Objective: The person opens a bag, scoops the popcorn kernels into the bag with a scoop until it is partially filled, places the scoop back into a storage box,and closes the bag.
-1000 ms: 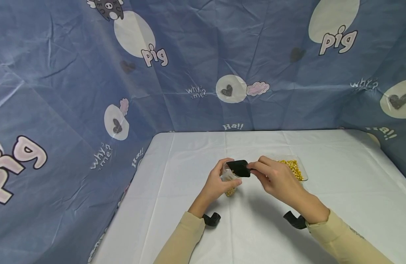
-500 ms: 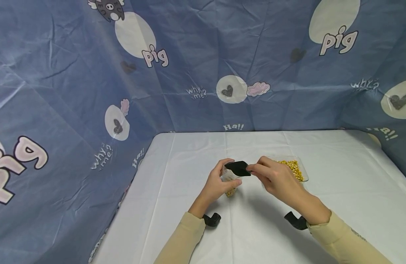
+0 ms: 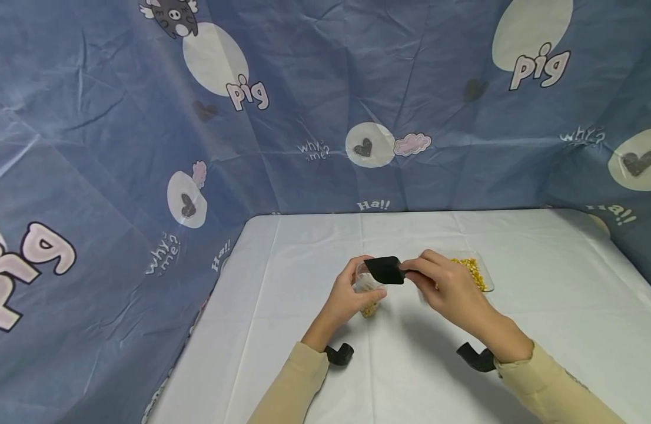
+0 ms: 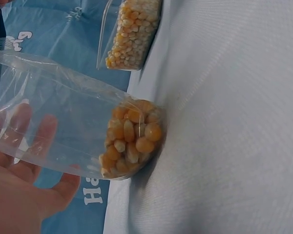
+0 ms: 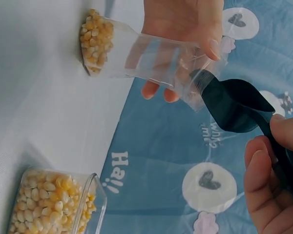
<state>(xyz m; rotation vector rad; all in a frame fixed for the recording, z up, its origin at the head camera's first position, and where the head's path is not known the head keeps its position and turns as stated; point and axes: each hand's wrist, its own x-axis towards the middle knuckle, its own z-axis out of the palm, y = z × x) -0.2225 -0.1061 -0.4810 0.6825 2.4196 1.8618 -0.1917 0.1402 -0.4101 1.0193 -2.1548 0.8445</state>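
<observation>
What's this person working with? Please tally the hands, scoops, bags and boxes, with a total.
Hands: 2 (left hand, right hand)
Black scoop: 1
Clear plastic bag: 1
Clear box: 1
Total: 5

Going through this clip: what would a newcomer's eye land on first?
Probably the large blue backdrop behind the white table, printed with pale discs and the word "pig". Next, over the table, comes the black scoop in the right hand, its tip at the mouth of the clear bag that the left hand holds, yellow kernels at its bottom. A clear container of kernels sits partly hidden behind the right hand in the head view.
</observation>
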